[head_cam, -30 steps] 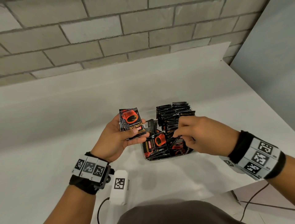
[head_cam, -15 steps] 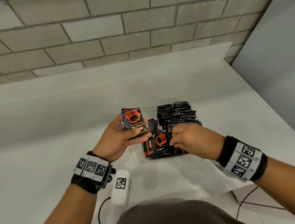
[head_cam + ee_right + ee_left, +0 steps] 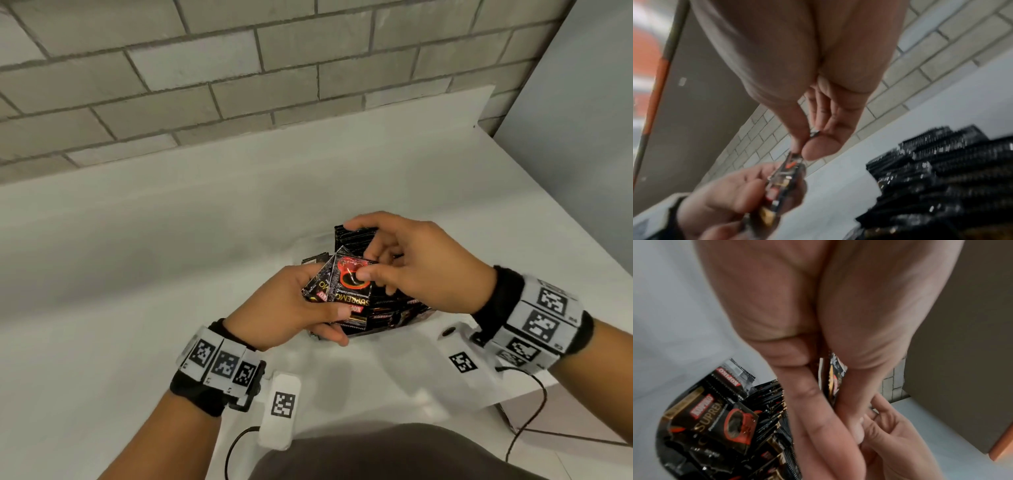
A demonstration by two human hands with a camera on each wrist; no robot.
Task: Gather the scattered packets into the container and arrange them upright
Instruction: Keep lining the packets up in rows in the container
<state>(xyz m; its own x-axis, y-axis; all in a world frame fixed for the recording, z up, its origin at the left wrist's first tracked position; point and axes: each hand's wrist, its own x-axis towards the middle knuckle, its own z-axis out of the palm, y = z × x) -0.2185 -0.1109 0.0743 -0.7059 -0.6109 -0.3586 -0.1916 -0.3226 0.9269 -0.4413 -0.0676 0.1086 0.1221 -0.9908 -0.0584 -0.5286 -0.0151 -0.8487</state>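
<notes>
My left hand [image 3: 291, 308] grips a small stack of black and red coffee packets [image 3: 346, 294], thumb across their lower edge; the same stack [image 3: 781, 181] shows edge-on in the right wrist view. My right hand [image 3: 404, 267] pinches the top packet of that stack between thumb and fingers. Both hands hover over the container, which is mostly hidden; its packets [image 3: 394, 313] show below my hands. Several black packets [image 3: 937, 170] stand upright in rows there, and other packets [image 3: 719, 418] lie flat and slanted.
The white table [image 3: 171, 274] runs back to a grey brick wall [image 3: 239, 68]. A grey panel [image 3: 582, 137] closes off the right side. The table's front edge [image 3: 513, 397] lies close below my right wrist, with cables hanging there.
My right hand rose out of the container and came left to pinch the top packet of the stack. My left hand carried the stack right, over the container.
</notes>
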